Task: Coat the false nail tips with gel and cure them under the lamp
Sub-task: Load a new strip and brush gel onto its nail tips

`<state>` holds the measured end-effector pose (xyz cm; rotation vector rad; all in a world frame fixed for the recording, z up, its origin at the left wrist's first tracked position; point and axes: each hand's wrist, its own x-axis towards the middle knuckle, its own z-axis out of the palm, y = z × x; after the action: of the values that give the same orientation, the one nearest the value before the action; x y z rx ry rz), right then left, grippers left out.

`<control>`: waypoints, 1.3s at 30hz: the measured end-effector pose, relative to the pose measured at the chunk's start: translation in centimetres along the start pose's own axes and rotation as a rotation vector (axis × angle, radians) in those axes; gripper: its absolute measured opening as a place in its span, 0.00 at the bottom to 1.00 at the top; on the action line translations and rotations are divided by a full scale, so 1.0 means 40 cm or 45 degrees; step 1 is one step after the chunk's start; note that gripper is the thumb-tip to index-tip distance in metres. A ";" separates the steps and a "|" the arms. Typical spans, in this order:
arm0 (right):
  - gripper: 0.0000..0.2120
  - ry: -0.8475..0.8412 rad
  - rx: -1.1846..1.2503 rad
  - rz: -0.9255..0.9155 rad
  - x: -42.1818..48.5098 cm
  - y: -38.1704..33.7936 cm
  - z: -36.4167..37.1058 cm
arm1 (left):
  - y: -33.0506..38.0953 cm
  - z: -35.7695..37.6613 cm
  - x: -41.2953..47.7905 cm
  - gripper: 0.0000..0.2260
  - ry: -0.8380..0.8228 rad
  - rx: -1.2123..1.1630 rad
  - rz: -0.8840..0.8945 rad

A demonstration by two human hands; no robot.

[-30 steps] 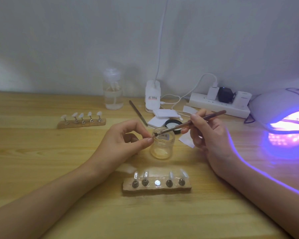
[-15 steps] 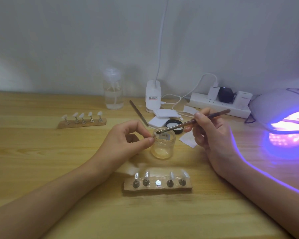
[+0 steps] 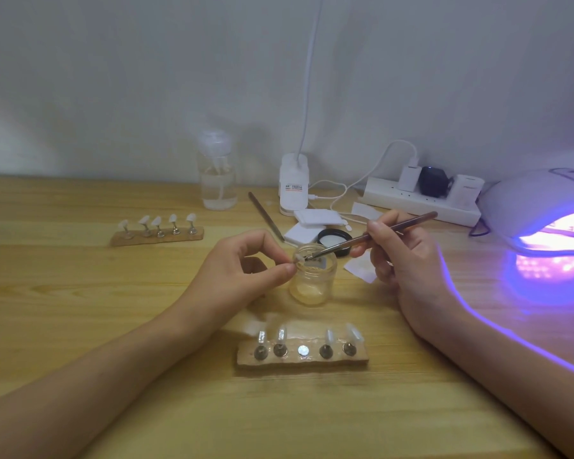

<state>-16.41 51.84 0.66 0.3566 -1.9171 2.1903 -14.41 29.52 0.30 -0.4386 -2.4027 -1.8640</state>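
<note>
My left hand [image 3: 242, 270] pinches a small clear nail tip [image 3: 299, 259] on its stand, held beside the rim of an open glass gel jar [image 3: 313, 279]. My right hand [image 3: 401, 256] grips a brown brush [image 3: 371, 236] like a pen, and its bristles touch the pinched tip over the jar's mouth. In front of me a wooden holder [image 3: 301, 356] carries several tips, with its middle magnet bare. A second holder [image 3: 156, 232] with several white tips sits at the back left. The nail lamp [image 3: 544, 213] glows purple at the right.
A clear pump bottle [image 3: 217, 173], a white desk-lamp base [image 3: 294, 185], a power strip [image 3: 421, 200] with plugs, a metal file [image 3: 265, 215], white pads [image 3: 315, 220] and the jar's black lid [image 3: 334, 240] crowd the back of the wooden table [image 3: 80, 293].
The brush has shifted slightly right and its head now rests on the tip pinched in my left hand. My left hand stays beside the jar.
</note>
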 end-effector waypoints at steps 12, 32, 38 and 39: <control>0.08 -0.034 0.007 -0.044 0.001 0.003 0.000 | -0.002 0.001 0.001 0.07 -0.001 -0.017 0.017; 0.15 0.336 0.081 -0.074 0.008 -0.013 -0.025 | -0.003 -0.001 0.000 0.06 -0.009 -0.029 0.029; 0.15 0.132 0.137 -0.164 0.002 -0.012 -0.009 | -0.009 -0.002 0.001 0.06 -0.021 -0.047 0.038; 0.12 0.115 0.104 -0.199 0.001 -0.012 -0.009 | -0.009 -0.002 0.001 0.06 -0.026 -0.048 0.040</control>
<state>-16.30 52.27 1.08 0.3991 -1.6965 2.1492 -14.54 29.36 -0.01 -0.4976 -2.3622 -1.9042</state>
